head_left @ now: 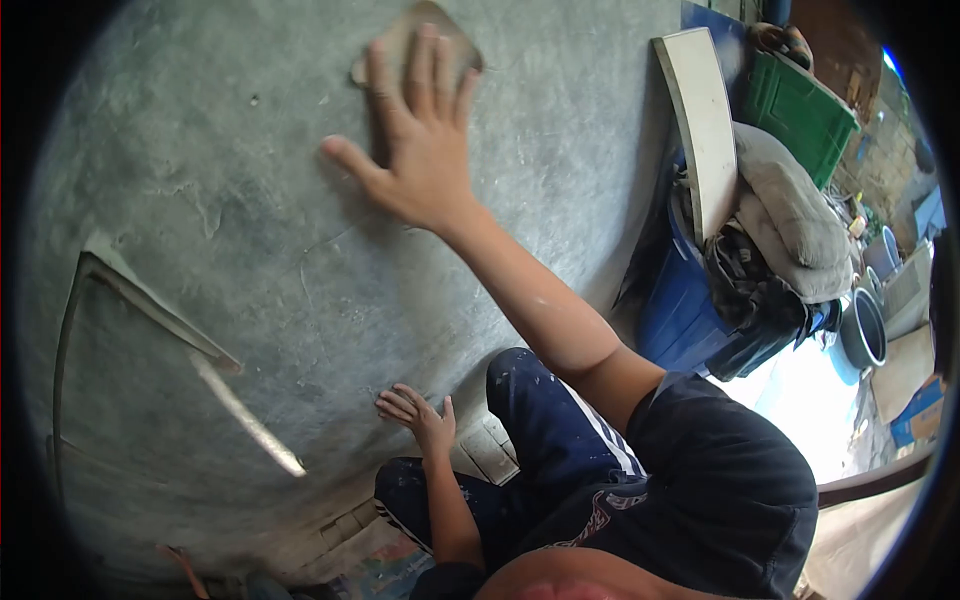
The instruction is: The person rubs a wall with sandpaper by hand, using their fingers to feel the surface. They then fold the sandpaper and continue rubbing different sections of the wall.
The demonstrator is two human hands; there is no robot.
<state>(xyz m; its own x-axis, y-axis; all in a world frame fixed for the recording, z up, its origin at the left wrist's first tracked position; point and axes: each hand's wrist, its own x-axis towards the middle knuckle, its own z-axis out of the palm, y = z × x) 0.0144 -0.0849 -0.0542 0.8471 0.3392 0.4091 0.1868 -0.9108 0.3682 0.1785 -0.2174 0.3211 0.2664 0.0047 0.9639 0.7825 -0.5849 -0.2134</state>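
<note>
My right hand (425, 150) is stretched up to a grey plastered wall (270, 210). Its fingers lie flat and spread over a tan-brown square sheet that looks like sandpaper (462, 45), holding it against the wall; the palm side is hidden. Lower down, near my knees, my left hand (425, 422) has its fingers extended, close to the wall or resting on it, and it holds nothing that I can see. Faint scratches and pits mark the plaster around the right hand.
Left on the wall are a dark angled line (160, 310) and a pale strip (250, 418). To the right stand a blue bin (680, 310) piled with grey cloth (790, 210), a white curved panel (698, 130), a green crate (800, 110) and a dark basin (866, 325).
</note>
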